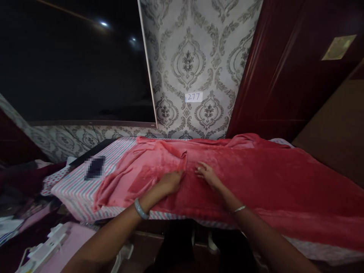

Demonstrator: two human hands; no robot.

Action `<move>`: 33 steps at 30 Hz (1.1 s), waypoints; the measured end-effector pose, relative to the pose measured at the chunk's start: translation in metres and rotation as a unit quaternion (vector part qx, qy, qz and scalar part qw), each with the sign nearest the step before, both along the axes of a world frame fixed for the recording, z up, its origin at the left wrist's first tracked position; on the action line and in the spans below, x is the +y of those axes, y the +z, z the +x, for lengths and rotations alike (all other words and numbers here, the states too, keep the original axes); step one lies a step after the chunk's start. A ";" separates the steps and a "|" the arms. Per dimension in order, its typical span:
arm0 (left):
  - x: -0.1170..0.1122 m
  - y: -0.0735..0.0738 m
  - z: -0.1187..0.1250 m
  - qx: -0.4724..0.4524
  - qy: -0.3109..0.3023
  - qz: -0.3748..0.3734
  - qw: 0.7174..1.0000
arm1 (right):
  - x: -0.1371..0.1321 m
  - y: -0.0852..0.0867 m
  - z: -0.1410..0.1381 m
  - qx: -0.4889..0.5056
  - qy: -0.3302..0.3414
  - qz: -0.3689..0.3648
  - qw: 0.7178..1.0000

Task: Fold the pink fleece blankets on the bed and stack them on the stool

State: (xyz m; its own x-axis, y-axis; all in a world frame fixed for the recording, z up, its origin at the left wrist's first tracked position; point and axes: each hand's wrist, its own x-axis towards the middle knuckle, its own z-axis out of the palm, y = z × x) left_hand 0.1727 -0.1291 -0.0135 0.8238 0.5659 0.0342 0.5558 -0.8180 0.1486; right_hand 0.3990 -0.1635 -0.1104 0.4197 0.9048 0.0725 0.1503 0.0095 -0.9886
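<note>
Lighting: dim. Glare: two white spots (pixel 104 24), black screen (pixel 76 79), eleven o'clock. Pixelation: dark patch (pixel 95 168), between eight and nine o'clock. Shadow: deep, six o'clock.

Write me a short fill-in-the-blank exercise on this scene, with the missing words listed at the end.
1. The white card on the patterned wallpaper bears the number ____.
2. The red blanket lies over a cloth patterned with ____.
3. Of the left hand and the right hand, the one nearer the dark screen is the ____ hand.

Missing words: 277; stripes; left.
</note>
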 end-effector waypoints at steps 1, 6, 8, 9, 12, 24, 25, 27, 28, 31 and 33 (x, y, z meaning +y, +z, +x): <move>-0.005 0.000 -0.004 0.013 0.004 0.018 1.000 | 0.007 0.002 -0.003 -0.025 0.003 -0.003 1.000; -0.036 -0.005 -0.020 0.062 0.033 0.103 0.992 | 0.050 0.016 -0.019 -0.110 0.002 0.027 0.994; -0.046 -0.008 -0.025 0.068 0.039 0.112 0.991 | 0.066 0.023 -0.023 -0.150 -0.004 0.041 0.988; -0.049 -0.008 -0.027 0.068 0.044 0.115 0.990 | 0.073 0.026 -0.024 -0.169 -0.008 0.044 0.985; -0.056 -0.005 -0.029 0.066 0.057 0.118 0.989 | 0.091 0.035 -0.025 -0.219 -0.023 0.037 0.975; -0.054 -0.004 -0.009 0.039 0.033 0.126 0.991 | 0.117 0.043 -0.019 -0.305 0.011 -0.016 0.952; -0.052 -0.006 -0.012 0.043 0.034 0.122 0.991 | 0.118 0.042 -0.018 -0.304 0.013 -0.016 0.952; -0.049 -0.009 -0.019 0.051 0.029 0.102 0.993 | 0.120 0.041 -0.015 -0.297 0.010 -0.016 0.955; -0.048 -0.009 -0.022 0.052 0.023 0.091 0.994 | 0.121 0.040 -0.014 -0.291 0.003 -0.017 0.957; -0.046 -0.003 -0.025 0.058 0.006 0.068 0.996 | 0.128 0.041 -0.010 -0.264 -0.033 -0.016 0.964; -0.048 0.008 -0.022 0.065 -0.008 0.072 0.995 | 0.135 0.046 -0.004 -0.241 -0.058 -0.009 0.969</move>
State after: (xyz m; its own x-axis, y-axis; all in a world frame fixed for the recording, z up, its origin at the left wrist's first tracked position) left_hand 0.1511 -0.1774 -0.0057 0.8350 0.5502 0.0073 0.5500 -0.8341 -0.0431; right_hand 0.3947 -0.0287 -0.0647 0.4406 0.8565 0.2690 0.5929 -0.0526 -0.8035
